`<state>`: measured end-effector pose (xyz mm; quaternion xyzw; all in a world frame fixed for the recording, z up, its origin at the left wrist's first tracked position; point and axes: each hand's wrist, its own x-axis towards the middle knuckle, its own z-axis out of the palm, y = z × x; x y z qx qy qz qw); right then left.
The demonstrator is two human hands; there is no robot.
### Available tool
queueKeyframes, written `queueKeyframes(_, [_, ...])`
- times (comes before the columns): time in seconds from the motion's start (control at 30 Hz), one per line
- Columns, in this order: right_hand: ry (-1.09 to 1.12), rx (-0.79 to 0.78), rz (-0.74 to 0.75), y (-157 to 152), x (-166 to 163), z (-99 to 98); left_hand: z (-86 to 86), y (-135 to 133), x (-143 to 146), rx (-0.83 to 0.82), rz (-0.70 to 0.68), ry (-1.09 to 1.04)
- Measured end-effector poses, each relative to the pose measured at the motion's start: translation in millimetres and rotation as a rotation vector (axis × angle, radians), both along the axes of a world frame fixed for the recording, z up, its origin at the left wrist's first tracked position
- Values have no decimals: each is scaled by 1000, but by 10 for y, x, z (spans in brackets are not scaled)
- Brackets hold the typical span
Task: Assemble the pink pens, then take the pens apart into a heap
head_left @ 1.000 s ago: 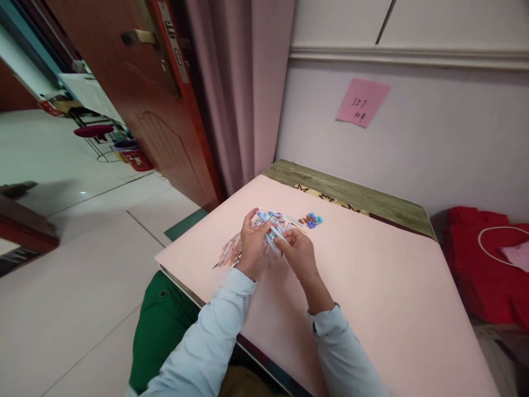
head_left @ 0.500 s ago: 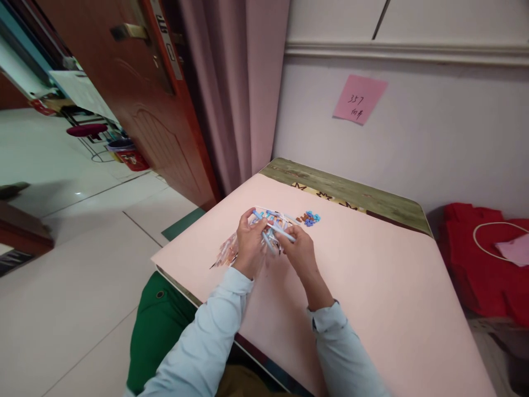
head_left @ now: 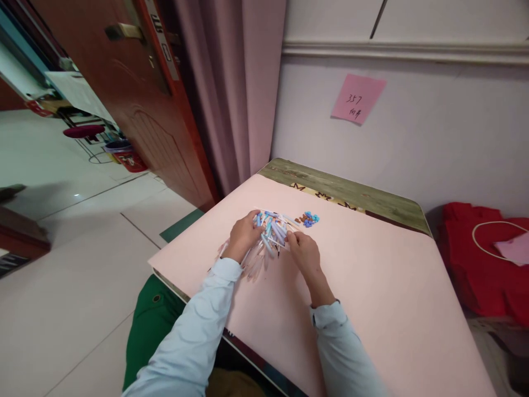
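Note:
A loose pile of pen parts, with light blue and lilac barrels and thin white sticks, lies on the pink-covered table. My left hand is at the pile's left side, fingers closed around a short blue pen piece. On the right side my right hand pinches at the edge of the pile; what sits between its fingertips is too small and covered to name. Clear pinkish pen tubes lie spread below the pile, partly behind my left hand and wrist.
Small blue and brown pieces form a cluster beyond the pile. The table meets a wall bearing a pink note. A wooden door and curtain stand left; red cloth lies right.
My hands have moved apart from the light blue pen they held together. My left hand went left, my right slightly right. More clear tubes show below the pile.

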<state>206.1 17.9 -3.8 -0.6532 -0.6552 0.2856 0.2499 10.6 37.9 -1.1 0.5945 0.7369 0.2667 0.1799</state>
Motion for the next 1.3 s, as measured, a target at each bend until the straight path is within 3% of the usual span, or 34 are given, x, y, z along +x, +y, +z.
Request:
queueKeyframes(0.17, [40,44,-51,-42,-59,-6,11,7,64,-34,-107,144])
queueKeyframes(0.33, [124,63,-69,-75,-71,-6,-26,54,17,4,-145,22])
queueKeyframes(0.43, [209,103,-80,-66,-62,-21,-53,45,19,103,-38,-200])
queueKeyframes(0.5, [298,115,-57,-57,-69,-45,-57,5,71,168,9,-457])
queueKeyframes(0.67, [479,77,31,-69,-158,-110,-7,-149,323,96,-45,-1091])
queueKeyframes(0.77, [466,61,65,-89,-179,-91,48,-182,392,63,23,-1250])
queueKeyframes(0.87, [387,26,90,-78,-86,-20,118,-153,295,189,124,-1346])
queueKeyframes(0.97, [213,41,-22,-26,105,45,182,-92,104,417,263,-1298])
queueKeyframes(1.07, [40,81,-206,35,251,31,170,-11,-5,580,395,-1112])
queueKeyframes(1.17, [-3,116,-206,70,226,-67,66,93,61,457,368,-938])
queueKeyframes(1.3, [80,178,-28,85,86,-190,-55,207,205,266,205,-541])
